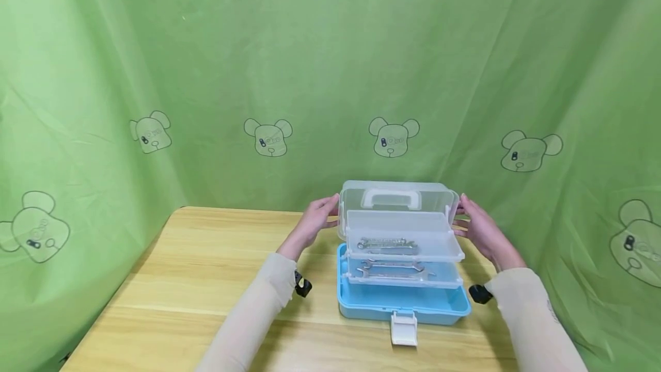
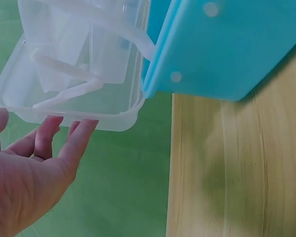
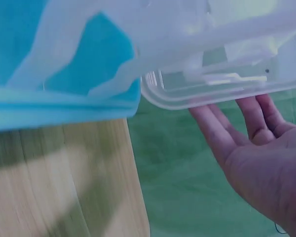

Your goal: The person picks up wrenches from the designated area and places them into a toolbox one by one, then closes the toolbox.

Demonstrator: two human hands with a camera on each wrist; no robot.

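A blue toolbox (image 1: 403, 316) stands with its clear lid (image 1: 434, 194) raised at the back and its two tiers of translucent trays spread out. Several silver wrenches lie in the upper tray (image 1: 397, 221) and the lower tray (image 1: 444, 278). At the lid's left side is my left hand (image 1: 314, 220), its loosely bent fingers touching the outer wall in the left wrist view. My right hand (image 1: 482, 231) is at the opposite side, fingertips against the lid's edge in the right wrist view. Its thumb is hidden there.
The toolbox is on a wooden table (image 1: 206, 280), near its back edge. A white latch (image 1: 404, 329) hangs down from the box front. Behind the table hangs a green curtain (image 1: 320, 73) with bear prints. The lid carries a white handle (image 1: 391, 198).
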